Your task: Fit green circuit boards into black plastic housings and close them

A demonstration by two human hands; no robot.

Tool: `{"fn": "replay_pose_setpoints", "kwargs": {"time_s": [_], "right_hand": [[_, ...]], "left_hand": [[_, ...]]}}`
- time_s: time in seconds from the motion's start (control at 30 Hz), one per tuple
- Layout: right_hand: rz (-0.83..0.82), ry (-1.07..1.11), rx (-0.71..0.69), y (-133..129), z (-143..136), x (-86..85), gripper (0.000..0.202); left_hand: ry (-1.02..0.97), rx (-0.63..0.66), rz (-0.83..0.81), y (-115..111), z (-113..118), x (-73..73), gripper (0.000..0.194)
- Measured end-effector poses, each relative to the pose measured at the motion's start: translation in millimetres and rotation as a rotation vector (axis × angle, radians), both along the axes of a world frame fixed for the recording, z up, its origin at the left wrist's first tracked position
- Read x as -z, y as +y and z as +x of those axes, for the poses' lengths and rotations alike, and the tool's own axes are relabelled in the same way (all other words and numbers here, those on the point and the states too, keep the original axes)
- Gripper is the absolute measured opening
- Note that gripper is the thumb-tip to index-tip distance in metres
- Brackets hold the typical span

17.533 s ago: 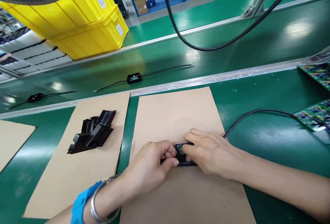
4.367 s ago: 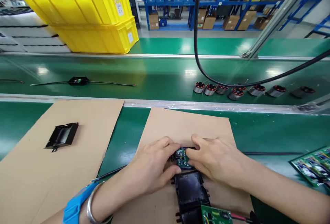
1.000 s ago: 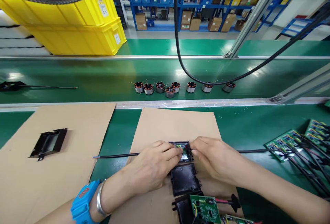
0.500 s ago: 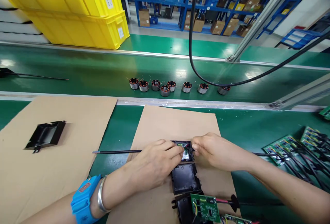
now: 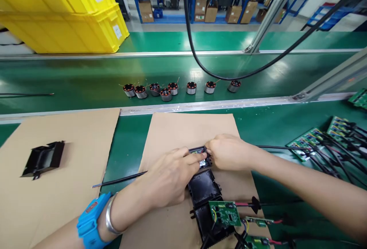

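A small black plastic housing holding a green circuit board lies on cardboard between my hands. My left hand grips its left side, an extended finger pressing on the board; the thumb is hidden. At the upper right edge, my right hand is closed in a pinch on a black cable, which runs out to the right. Another cable length, with a bare-wired end, emerges left of my left hand. Just below lie an open black housing and a loose green board with red and black leads.
Several copper-wound stators stand on the green bench behind the metal rail. A black cover rests on the left cardboard. Wired circuit boards lie at right. A thick black cable hangs overhead; yellow crates stand back left.
The view has shifted, with the bench things now further left. Both hands stay at the housing. The cable's left end now slopes downward, and my right hand is turned more over the housing's edge.
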State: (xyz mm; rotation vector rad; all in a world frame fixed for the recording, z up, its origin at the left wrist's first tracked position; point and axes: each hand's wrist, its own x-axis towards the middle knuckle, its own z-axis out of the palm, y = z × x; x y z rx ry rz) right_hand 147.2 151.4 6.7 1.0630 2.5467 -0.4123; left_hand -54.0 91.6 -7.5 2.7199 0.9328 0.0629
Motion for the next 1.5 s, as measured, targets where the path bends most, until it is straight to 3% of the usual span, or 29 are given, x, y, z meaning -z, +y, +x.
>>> {"fn": "replay_pose_setpoints", "kwargs": {"time_s": [0.17, 0.23, 0.4, 0.53, 0.6, 0.67, 0.77, 0.9, 0.97, 1.07, 1.2, 1.3, 1.4, 1.5], "right_hand": [[0.038, 0.276, -0.003, -8.6, 19.0, 2.3, 0.018], [0.066, 0.408, -0.021, -11.7, 26.3, 9.7, 0.017], [0.146, 0.494, -0.097, -16.6, 29.6, 32.2, 0.023], [0.154, 0.541, -0.089, -14.9, 32.2, 35.7, 0.021], [0.125, 0.559, -0.069, -11.5, 40.0, 30.4, 0.014], [0.101, 0.571, -0.05, -8.0, 52.7, 23.5, 0.022], [0.107, 0.548, -0.006, -5.3, 75.4, 19.2, 0.025], [0.188, 0.497, 0.02, -1.3, 91.9, 26.7, 0.012], [0.299, 0.474, 0.039, 10.8, 91.4, 25.9, 0.015], [0.497, 0.45, 0.129, 53.6, 86.1, 8.5, 0.017], [0.666, 0.431, 0.321, 134.6, 78.9, -27.9, 0.027], [0.715, 0.412, 0.441, 173.7, 69.5, -41.5, 0.032], [0.652, 0.408, 0.41, 171.5, 58.2, -39.8, 0.031], [0.48, 0.415, 0.245, 124.9, 53.9, -34.1, 0.026]], "left_hand": [[-0.02, 0.012, -0.026, -0.2, -3.1, 0.7, 0.037], [0.002, 0.029, -0.01, -2.2, -3.8, 3.3, 0.042], [0.104, 0.053, 0.064, -8.5, 5.6, 5.2, 0.04], [0.032, -0.009, -0.022, -7.4, 3.3, -5.0, 0.057], [-0.04, -0.05, -0.075, -4.8, -7.6, -14.7, 0.067], [-0.093, -0.133, -0.089, -3.6, -22.9, -23.0, 0.069], [-0.087, -0.303, -0.061, -8.4, -45.5, -22.9, 0.055], [-0.004, -0.421, -0.036, -21.6, -60.6, -3.7, 0.012], [-0.011, -0.512, 0.011, -17.6, -62.7, 0.2, 0.014], [-0.035, -0.663, 0.128, 19.8, -60.9, -14.0, 0.014], [-0.016, -0.763, 0.283, 119.0, -41.7, -49.4, 0.012], [0.019, -0.806, 0.332, 192.2, -18.7, -62.3, 0.022], [0.056, -0.8, 0.339, 234.8, -5.0, -60.9, 0.032], [0.065, -0.779, 0.331, 242.0, -7.6, -54.6, 0.033]]}}
